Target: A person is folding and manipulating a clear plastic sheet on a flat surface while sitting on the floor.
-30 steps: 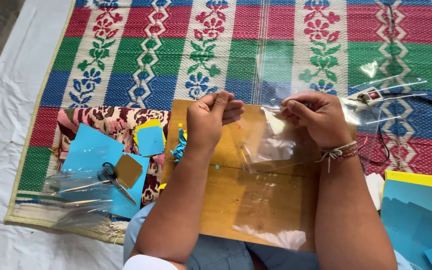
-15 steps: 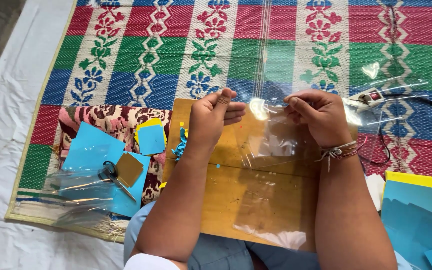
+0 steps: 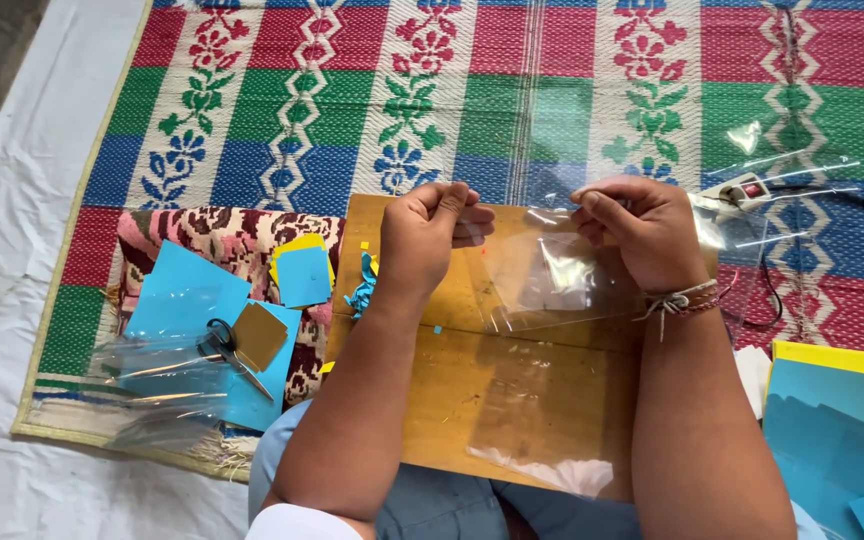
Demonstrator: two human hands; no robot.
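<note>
Pinching the top edge of a clear plastic sleeve (image 3: 552,275), the left hand (image 3: 430,232) and right hand (image 3: 642,232) hold it just above the wooden board (image 3: 452,400), each closed on one upper corner. The sleeve looks empty, so whatever belongs inside seems not yet in. On the board nearer the person lies another clear sleeve (image 3: 542,420). Left of the board sit blue paper sheets (image 3: 187,295), scissors (image 3: 224,345) and a brown card square (image 3: 259,335); right of it, more blue sheets (image 3: 832,440).
</note>
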